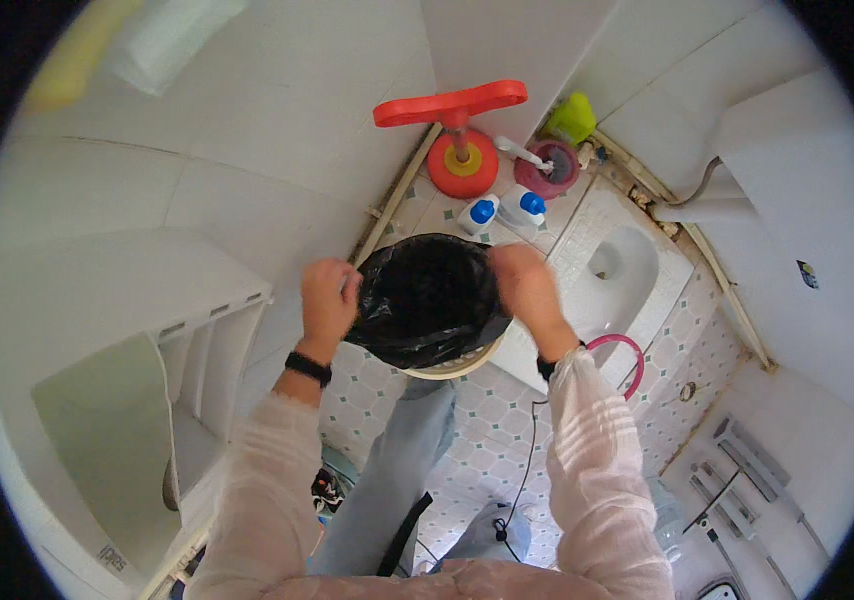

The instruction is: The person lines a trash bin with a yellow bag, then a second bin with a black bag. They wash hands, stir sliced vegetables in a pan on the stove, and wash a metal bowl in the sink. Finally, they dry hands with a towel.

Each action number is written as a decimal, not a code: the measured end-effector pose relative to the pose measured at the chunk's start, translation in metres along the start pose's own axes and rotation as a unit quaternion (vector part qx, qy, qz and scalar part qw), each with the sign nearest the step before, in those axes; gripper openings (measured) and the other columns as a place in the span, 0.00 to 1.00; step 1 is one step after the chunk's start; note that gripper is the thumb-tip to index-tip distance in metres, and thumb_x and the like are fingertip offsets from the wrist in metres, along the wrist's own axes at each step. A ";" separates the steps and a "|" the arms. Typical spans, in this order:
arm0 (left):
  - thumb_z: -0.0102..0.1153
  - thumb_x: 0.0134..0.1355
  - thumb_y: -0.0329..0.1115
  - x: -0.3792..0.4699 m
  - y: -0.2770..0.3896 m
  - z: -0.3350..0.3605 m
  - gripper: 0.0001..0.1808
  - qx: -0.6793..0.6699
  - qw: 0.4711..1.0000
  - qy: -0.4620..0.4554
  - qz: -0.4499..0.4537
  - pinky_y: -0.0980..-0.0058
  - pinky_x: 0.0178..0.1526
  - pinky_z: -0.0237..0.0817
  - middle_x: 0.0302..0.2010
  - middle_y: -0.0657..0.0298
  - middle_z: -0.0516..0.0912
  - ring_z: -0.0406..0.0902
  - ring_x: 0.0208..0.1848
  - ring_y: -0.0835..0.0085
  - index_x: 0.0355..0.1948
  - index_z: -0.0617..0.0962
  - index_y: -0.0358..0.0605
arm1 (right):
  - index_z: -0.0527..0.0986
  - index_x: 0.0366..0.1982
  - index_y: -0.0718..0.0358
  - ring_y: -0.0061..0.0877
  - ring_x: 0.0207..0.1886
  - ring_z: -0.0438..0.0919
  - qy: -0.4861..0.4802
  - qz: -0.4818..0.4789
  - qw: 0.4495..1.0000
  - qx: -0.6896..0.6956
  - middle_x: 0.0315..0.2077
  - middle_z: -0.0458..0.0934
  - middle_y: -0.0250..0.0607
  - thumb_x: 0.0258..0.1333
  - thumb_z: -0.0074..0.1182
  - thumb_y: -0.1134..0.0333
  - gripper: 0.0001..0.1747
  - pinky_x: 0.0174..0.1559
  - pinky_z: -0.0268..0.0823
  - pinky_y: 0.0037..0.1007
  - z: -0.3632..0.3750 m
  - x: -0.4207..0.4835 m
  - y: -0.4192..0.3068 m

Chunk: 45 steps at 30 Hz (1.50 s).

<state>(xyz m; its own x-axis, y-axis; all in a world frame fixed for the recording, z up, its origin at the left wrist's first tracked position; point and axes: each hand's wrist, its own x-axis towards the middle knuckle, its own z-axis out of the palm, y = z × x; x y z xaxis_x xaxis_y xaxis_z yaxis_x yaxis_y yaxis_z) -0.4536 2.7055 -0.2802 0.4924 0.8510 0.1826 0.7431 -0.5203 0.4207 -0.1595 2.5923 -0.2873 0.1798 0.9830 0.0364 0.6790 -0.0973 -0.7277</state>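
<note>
A black plastic bag (431, 300) lines a cream plastic basket (464, 365), whose perforated rim shows below it. At the bag's left edge, my left hand (331, 292) has its fingers curled on the plastic. My right hand (523, 276), somewhat blurred, is closed at the bag's upper right edge. The bag's mouth faces up between both hands; its inside is dark, so its contents cannot be told.
Behind the basket stand a red plunger (463, 165), two white bottles with blue caps (479, 214), a toilet brush (524, 154) in a pink holder (566, 180) and a green container (573, 118). A squat toilet (633, 262) lies right; a white cabinet (217, 360) stands left.
</note>
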 end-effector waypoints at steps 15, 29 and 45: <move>0.57 0.53 0.38 -0.146 0.055 -0.015 0.17 0.082 0.919 -0.348 0.166 0.60 0.60 0.56 0.44 0.59 0.80 0.73 0.52 0.63 0.45 0.78 0.49 | 0.78 0.27 0.58 0.32 0.45 0.70 -0.182 -0.128 0.962 -0.159 0.34 0.73 0.37 0.43 0.49 0.72 0.08 0.53 0.62 0.35 -0.004 -0.117 -0.021; 0.51 0.56 0.36 -0.194 0.035 0.075 0.31 0.204 0.892 -0.402 -0.035 0.52 0.69 0.32 0.68 0.47 0.51 0.43 0.70 0.47 0.61 0.64 0.40 | 0.64 0.48 0.69 0.43 0.45 0.78 -0.146 0.644 0.727 -0.189 0.39 0.78 0.55 0.42 0.62 0.62 0.32 0.42 0.72 0.38 0.071 -0.373 0.222; 0.48 0.65 0.43 -0.180 0.051 -0.011 0.25 -0.348 0.830 -0.020 -0.434 0.73 0.42 0.68 0.50 0.53 0.78 0.78 0.45 0.69 0.56 0.70 0.33 | 0.73 0.44 0.66 0.33 0.31 0.77 0.288 0.321 0.891 0.139 0.31 0.78 0.47 0.54 0.52 0.69 0.15 0.34 0.69 0.32 0.000 -0.233 0.081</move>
<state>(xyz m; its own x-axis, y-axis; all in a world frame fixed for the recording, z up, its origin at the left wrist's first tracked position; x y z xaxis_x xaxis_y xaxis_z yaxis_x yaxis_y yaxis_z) -0.5088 2.5263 -0.2818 -0.0666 0.8732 -0.4828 0.3904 0.4681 0.7927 -0.1464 2.3553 -0.3548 0.8578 0.4878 -0.1621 0.1154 -0.4900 -0.8640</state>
